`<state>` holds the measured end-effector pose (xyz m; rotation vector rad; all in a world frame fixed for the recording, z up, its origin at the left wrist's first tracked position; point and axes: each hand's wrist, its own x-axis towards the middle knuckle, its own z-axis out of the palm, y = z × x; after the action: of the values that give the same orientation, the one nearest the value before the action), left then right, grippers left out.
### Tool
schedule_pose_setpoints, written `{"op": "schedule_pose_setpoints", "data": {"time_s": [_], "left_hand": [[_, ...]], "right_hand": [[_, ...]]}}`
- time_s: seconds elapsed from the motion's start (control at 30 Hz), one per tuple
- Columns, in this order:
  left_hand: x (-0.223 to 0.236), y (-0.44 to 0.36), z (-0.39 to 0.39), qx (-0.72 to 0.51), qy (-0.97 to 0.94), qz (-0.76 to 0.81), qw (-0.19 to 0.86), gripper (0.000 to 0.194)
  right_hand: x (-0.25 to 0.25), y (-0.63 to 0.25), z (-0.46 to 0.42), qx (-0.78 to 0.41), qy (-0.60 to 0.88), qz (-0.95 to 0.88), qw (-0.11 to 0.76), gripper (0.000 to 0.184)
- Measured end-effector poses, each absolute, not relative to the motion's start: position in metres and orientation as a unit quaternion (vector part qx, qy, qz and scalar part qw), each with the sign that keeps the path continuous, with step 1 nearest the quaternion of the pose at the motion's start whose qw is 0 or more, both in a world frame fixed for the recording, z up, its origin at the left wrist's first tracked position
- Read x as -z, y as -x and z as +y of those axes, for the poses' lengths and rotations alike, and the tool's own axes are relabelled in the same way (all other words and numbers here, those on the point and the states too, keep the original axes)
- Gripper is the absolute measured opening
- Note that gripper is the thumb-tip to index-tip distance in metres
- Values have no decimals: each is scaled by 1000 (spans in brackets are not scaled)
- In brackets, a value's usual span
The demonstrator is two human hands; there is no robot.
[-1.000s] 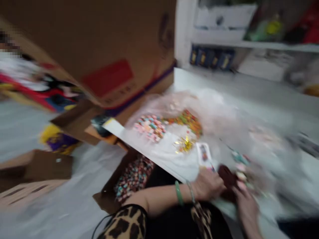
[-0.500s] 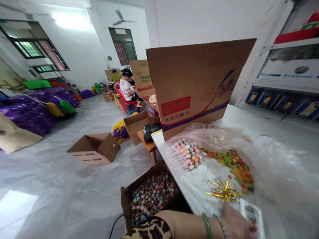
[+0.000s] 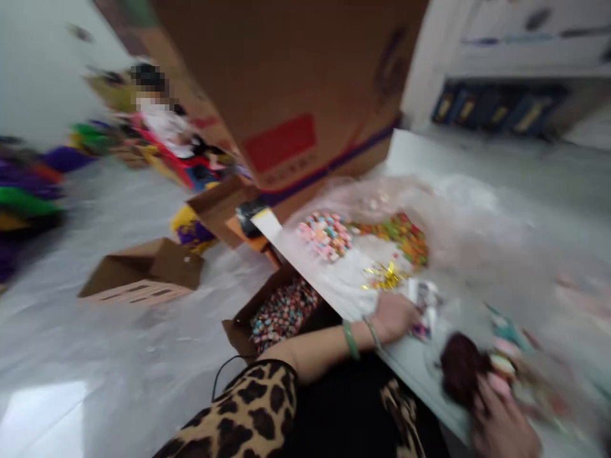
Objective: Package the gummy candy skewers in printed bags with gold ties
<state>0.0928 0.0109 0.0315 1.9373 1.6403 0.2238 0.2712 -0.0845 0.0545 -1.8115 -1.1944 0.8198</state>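
My left hand (image 3: 394, 316), with a green bangle on its wrist, rests at the table's near edge. Its fingers are curled at the side of a small printed packet (image 3: 424, 305). Just beyond lies a bunch of gold twist ties (image 3: 389, 275). Lower right, my right hand (image 3: 506, 421) is smeared by motion. Its fingers are at a pink and pale-coloured candy stack (image 3: 502, 369), beside a dark red round thing (image 3: 461, 369); whether they grip anything is unclear. Farther back lie pastel candy sticks (image 3: 325, 235) and loose colourful gummies (image 3: 405, 236).
Clear plastic sheeting (image 3: 468, 242) covers part of the white table (image 3: 429, 156). A tall cardboard panel (image 3: 296, 76) stands at the back. Below the table edge is a box of wrapped candies (image 3: 284, 315). Another carton (image 3: 143, 270) stands on the floor; a seated person (image 3: 165, 124) is beyond.
The view has swung down and to the right, blurring the picture. My right hand, the dark red thing and the candy stack have come into view. My left hand stays beside the packet.
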Motion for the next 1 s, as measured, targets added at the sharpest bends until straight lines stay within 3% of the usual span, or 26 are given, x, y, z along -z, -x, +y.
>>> {"op": "schedule_pose_setpoints", "data": {"time_s": [0.1, 0.17, 0.27, 0.4, 0.6, 0.73, 0.83, 1.0], "left_hand": [[-27, -83, 12, -227, -649, 612, 391, 27], [-24, -81, 16, -323, -525, 573, 541, 28], [-31, -80, 15, -354, -364, 498, 704, 36], [-42, -75, 7, -374, -345, 491, 707, 40], [-27, -60, 7, -417, -301, 534, 672, 45], [-20, -50, 8, -394, -216, 475, 756, 51], [-18, -45, 11, -393, -182, 445, 784, 43], [-6, -42, 22, -486, -99, 474, 728, 26]], "right_hand": [[-30, -283, -100, -315, 781, -344, 415, 33], [-23, -281, -92, -398, 721, -223, 522, 39], [-30, -263, -60, -520, 613, -208, 557, 38], [-45, -225, -25, -593, 544, -243, 542, 38], [-30, -194, -6, -645, 546, -251, 472, 23], [-22, -187, 5, -645, 554, -262, 457, 21], [-20, -185, 13, -650, 552, -281, 440, 25], [-16, -178, 19, -640, 535, -265, 483, 34]]}}
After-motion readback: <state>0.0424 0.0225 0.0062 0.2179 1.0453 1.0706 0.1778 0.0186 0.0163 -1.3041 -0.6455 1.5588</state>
